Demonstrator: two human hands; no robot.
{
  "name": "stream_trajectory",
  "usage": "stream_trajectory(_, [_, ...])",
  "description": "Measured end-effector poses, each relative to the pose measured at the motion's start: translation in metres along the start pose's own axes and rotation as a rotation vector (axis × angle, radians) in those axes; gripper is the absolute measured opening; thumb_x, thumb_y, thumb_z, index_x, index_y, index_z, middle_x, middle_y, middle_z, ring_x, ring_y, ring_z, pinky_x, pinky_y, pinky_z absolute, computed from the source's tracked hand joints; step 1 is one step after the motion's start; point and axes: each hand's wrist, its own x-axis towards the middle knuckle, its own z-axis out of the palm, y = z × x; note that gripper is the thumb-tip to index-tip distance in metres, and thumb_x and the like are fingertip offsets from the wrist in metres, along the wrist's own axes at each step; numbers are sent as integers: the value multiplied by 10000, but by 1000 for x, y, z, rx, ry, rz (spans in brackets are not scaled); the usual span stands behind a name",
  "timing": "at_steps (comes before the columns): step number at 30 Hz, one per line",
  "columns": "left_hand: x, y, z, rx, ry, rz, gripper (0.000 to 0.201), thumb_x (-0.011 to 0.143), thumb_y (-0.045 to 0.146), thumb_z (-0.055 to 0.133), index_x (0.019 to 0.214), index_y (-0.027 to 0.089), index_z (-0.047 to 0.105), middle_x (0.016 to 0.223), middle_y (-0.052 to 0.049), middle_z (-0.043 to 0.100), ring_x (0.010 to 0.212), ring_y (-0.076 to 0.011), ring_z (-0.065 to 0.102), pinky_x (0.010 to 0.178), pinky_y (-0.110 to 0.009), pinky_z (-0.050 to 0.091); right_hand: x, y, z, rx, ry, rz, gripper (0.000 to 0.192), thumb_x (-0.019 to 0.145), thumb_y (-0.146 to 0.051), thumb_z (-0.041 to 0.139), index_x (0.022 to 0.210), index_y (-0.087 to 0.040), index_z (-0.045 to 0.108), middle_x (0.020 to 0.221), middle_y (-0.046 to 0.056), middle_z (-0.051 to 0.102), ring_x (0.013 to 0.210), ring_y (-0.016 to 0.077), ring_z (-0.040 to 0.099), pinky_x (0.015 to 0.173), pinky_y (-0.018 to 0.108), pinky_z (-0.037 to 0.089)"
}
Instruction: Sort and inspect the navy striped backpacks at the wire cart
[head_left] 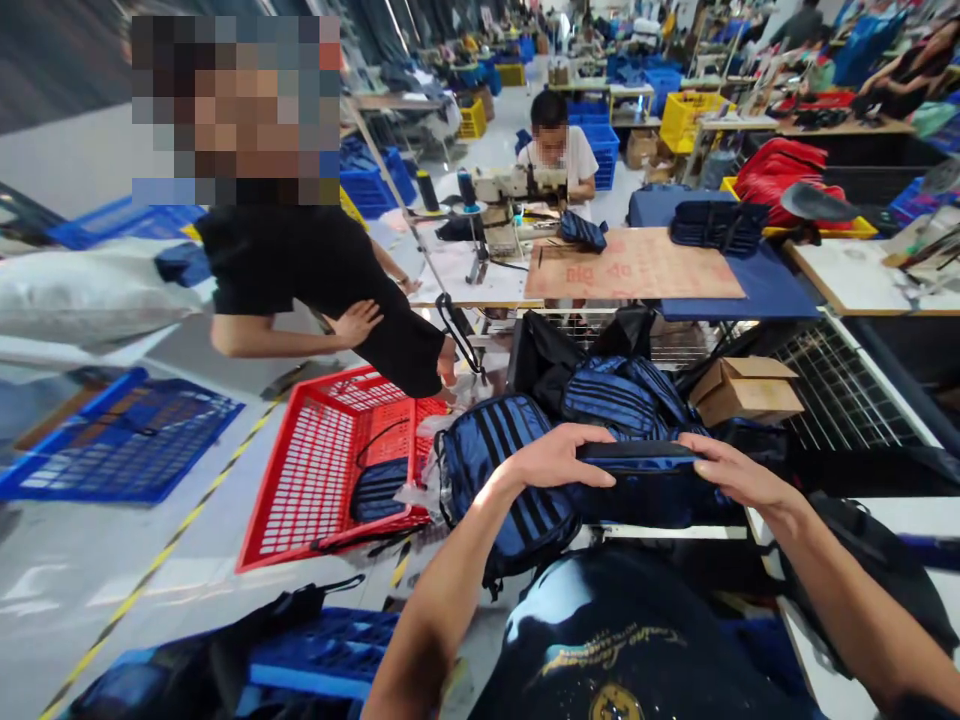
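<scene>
A dark blue, shiny fabric bag [637, 495] with a black upper edge is held level in front of my body. My left hand [559, 457] grips its left end, thumb on the near side and fingers over the far side. At the opposite end, my right hand [742, 470] pinches the edge in the same way. Just left of the held piece lies a blue backpack [499, 450] with black stripes, partly behind my left forearm. Beyond my hands, another striped blue backpack [619, 390] rests among black fabric. The lower part of the held bag is dark and hard to make out.
A red basket [281, 480] with a striped blue piece stands left, beside a person in black [300, 250]. Someone sews at a machine [510, 185] across the table. A cardboard box [746, 388] sits right of the backpacks. Blue crates [330, 650] lie near the lower left.
</scene>
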Motion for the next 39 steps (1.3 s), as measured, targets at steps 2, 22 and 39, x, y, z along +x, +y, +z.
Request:
stream_trajectory(2, [1,-1,1,64,65,31,311,846,411,897,1003,173,772,906,9,691,843,-160,623,789,-278,484,2,-6,6,82,-92,33,655,806,-866,771,880,-225,662,836,-4,581,786,186,527,714,301,480])
stream_trajectory(22, [44,-16,-30,1332,746,-16,239,1070,99,509,1186,229,673,1145,-100,706,1120,-272,656,830,-339,517,9,-38,-36,-552,280,-146,335,1006,-524,716,896,-264,536,816,-27,598,742,177,531,673,302,427])
stream_trajectory(39, [53,-17,-2,1075,751,27,554,987,16,509,1500,215,576,1340,-123,701,1286,-276,672,1043,-389,603,2,-24,-65,-1189,962,-238,293,1106,-355,530,1229,-200,745,982,117,732,868,272,666,641,339,392])
